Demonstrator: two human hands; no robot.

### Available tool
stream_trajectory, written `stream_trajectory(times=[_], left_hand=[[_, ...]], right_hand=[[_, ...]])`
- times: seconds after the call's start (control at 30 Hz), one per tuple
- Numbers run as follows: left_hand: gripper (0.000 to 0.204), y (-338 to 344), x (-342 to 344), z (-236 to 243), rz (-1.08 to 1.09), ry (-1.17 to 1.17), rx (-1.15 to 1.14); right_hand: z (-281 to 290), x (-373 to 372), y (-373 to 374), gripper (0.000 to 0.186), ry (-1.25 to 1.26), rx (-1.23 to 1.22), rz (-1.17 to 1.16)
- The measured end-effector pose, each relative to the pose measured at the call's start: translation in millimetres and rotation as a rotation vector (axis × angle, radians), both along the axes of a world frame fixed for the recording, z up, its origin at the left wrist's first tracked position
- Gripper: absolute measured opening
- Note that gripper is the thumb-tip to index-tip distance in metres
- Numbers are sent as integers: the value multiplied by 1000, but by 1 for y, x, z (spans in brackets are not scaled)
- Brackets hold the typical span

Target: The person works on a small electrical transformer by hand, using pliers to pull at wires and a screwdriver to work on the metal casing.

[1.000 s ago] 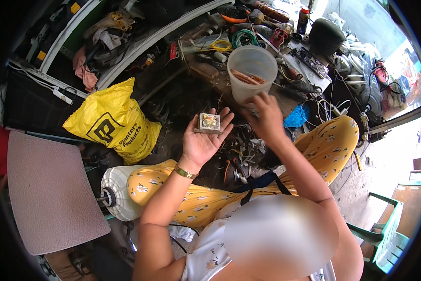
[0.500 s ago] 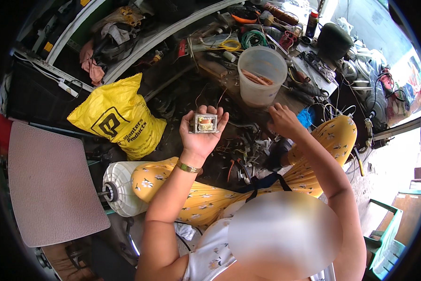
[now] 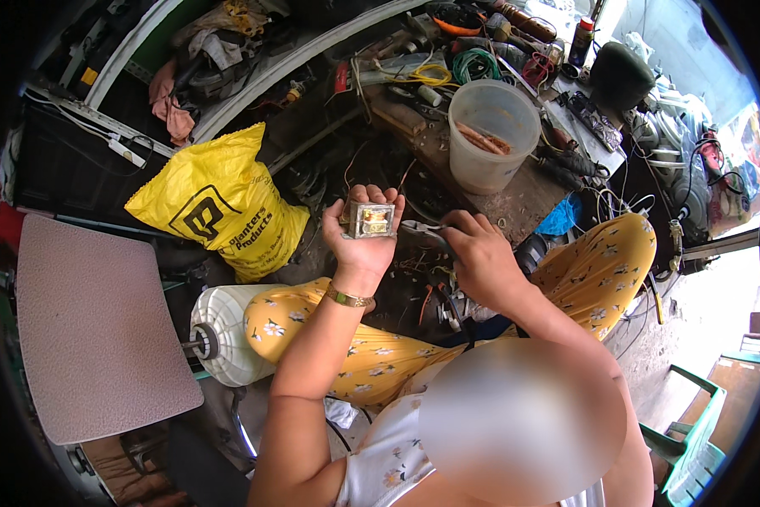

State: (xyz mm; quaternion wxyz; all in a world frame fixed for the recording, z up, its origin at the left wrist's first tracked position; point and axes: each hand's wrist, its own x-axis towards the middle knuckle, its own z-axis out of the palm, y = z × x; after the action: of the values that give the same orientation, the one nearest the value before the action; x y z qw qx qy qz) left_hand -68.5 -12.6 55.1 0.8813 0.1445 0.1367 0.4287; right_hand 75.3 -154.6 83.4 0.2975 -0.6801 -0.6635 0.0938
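My left hand (image 3: pixel 359 245) is palm up with the fingers curled round a small transformer (image 3: pixel 374 220), a square metal frame with a copper-coloured coil inside. Thin wires rise beyond the fingertips. In my right hand (image 3: pixel 485 258) is a pair of pliers (image 3: pixel 420 226), its silver jaws pointing left, close beside the transformer. Most of the pliers' handles are hidden by my fingers. Beyond my right hand, a translucent plastic bucket (image 3: pixel 494 110) stands on a wooden board (image 3: pixel 528 207), with copper-coloured pieces (image 3: pixel 484 139) in it.
A yellow sack (image 3: pixel 219 203) stands to the left, near a white round container (image 3: pixel 228 329) and a textured seat (image 3: pixel 101 329). Coiled green wire (image 3: pixel 477 65), tools and a dark rounded object (image 3: pixel 621 73) crowd the far side. Scraps litter the ground between my legs.
My right hand has come left and nearer from beside the bucket, now with pliers in it, their jaws next to the transformer. My left hand has turned the transformer slightly.
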Motion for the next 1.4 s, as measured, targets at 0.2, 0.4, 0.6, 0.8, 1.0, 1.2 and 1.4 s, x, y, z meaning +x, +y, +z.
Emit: stream_trajectory(times=[0.2, 0.4, 0.6, 0.8, 1.0, 1.2, 1.4], left_hand=[[30, 0, -3, -6, 14, -39, 90], [30, -4, -2, -2, 88, 52, 167], [29, 1, -6, -13, 38, 152, 305], [27, -9, -7, -15, -37, 267, 33], [26, -6, -4, -11, 39, 263, -93], [31, 1, -1, -11, 26, 413, -225], [39, 12, 6, -31, 92, 632, 187]], right_hand=[[10, -13, 14, 26, -220, 24, -87], [14, -19, 17, 24, -302, -1, -73], [14, -7, 18, 18, -503, 19, 52], [6, 5, 26, 14, -486, -46, 157], [-10, -1, 31, 11, -346, -26, 130], [-30, 11, 35, 10, -28, -43, 209], [-46, 20, 44, 10, 434, -373, 255]])
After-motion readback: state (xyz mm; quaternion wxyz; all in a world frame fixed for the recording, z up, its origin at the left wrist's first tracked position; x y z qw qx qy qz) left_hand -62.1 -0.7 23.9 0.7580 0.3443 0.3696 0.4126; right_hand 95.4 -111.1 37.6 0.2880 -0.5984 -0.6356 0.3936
